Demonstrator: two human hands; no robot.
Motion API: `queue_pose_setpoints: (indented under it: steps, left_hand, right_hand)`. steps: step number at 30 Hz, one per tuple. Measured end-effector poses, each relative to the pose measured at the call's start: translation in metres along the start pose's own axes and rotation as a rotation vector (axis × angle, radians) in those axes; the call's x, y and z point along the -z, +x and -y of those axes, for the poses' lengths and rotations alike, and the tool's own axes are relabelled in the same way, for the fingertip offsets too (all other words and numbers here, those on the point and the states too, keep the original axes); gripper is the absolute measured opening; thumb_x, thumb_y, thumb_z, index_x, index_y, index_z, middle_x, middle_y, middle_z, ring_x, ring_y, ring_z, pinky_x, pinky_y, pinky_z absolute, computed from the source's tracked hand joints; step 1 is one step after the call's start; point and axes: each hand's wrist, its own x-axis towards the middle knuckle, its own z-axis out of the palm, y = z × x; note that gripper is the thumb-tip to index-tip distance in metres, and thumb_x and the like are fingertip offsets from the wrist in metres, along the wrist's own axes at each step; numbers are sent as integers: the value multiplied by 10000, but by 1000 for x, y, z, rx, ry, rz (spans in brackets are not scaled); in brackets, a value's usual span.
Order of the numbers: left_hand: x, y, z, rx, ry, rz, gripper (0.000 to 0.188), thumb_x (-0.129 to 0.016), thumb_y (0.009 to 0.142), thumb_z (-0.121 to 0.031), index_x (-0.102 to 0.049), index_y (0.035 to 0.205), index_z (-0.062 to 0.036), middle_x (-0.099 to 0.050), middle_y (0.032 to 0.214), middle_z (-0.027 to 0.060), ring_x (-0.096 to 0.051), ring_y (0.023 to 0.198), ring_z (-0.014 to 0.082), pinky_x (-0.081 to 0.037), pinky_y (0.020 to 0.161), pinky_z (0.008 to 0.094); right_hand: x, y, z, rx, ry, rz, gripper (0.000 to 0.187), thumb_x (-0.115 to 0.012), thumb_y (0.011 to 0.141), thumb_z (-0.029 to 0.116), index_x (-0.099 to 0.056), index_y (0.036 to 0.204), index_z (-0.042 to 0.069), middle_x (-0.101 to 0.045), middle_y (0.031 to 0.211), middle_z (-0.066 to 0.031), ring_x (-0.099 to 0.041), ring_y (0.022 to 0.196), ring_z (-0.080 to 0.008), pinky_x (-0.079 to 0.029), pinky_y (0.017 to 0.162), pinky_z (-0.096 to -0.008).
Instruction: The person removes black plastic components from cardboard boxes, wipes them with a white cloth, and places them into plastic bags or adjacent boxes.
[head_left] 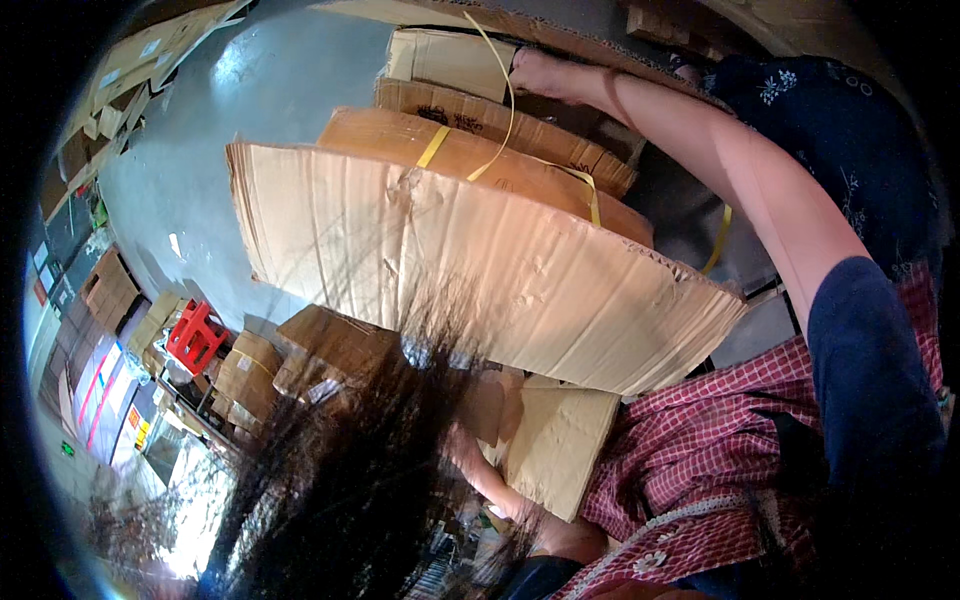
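A large corrugated cardboard sheet is seen across the middle of the view, laid over a stack of flattened cartons bound with a yellow strap. The right hand is stretched to the far end of the stack, resting on the top carton beside the strap; whether its fingers are closed on anything cannot be told. The left hand is shown at the sheet's lower edge, largely hidden by dark hair, its grip unclear. A red crate stands on the grey floor, well apart.
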Motion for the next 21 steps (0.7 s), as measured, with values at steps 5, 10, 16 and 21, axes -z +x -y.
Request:
queue_pose_setpoints:
  steps: [5,10,16,21]
  left_hand:
    - [1,10,48,52,89,61,577,-699,898,-244,-313,553,13,-279,497,46,-243,508,150,-229,473,390]
    - [-1,9,47,64,102,51,570,-704,894,-257,-327,565,17,-290,504,42,-251,509,148,-215,475,395]
    - [-4,7,39,8,31,30,541,-719,885,-214,-332,574,2,-280,511,23,-256,513,138,-203,475,379]
    - [-2,5,46,67,83,18,528,-727,878,-203,-336,586,-1,-273,523,25,-252,522,140,-215,481,370]
  right_hand:
    - [32,26,-23,-46,-1251,396,255,-563,813,133,-675,963,-40,-674,911,-224,-635,769,-342,-507,699,-434]
    - [38,9,18,145,-1445,420,197,-549,875,185,-663,933,36,-675,923,-197,-661,846,-363,-528,736,-454]
    - [53,27,-35,155,-1038,205,382,-558,913,406,-701,1012,66,-702,999,-182,-661,903,-395,-527,785,-447]
    - [57,34,-31,278,-961,262,439,-577,883,443,-710,998,41,-705,956,-194,-669,882,-391,-527,772,-444]
